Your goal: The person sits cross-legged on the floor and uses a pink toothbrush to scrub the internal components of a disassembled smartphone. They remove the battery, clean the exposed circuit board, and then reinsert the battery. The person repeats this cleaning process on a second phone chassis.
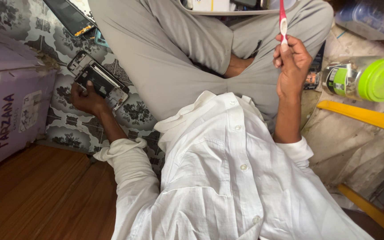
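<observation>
My left hand grips an opened phone frame, its inner parts facing up, held low at my left side over a grey flower-patterned mat. My right hand is raised at the right and holds a red and white toothbrush upright by its handle. Both sleeves of my white shirt are rolled up. My legs in grey trousers are crossed in front of me.
A purple cardboard box stands at the left on a wooden floor. A clear jar with a green lid lies at the right, above a yellow bar. Another phone part lies at the top left. A tray edge rests on my lap.
</observation>
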